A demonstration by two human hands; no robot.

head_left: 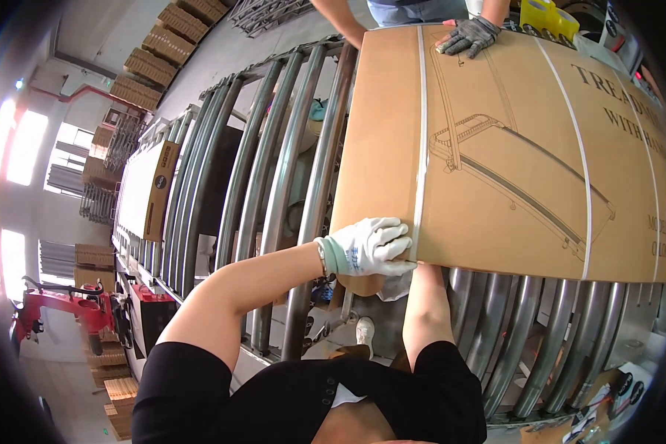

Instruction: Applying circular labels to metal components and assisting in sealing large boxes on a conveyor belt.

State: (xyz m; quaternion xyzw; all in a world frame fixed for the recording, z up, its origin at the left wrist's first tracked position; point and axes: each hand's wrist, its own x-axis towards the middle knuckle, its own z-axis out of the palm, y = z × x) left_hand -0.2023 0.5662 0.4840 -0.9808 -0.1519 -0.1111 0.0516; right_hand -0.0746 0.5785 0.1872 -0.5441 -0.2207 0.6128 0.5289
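From the head view, a big flat cardboard carton [510,155] bound with white straps [420,140] lies across the steel roller conveyor [274,170]. The left hand [370,246], in a white glove, lies flat on the carton's near edge by a strap, fingers spread, clasping nothing. The right hand is hidden beneath the carton, only its forearm showing, so its grip can't be told. On the far edge, a co-worker's grey-gloved hand [468,35] presses down.
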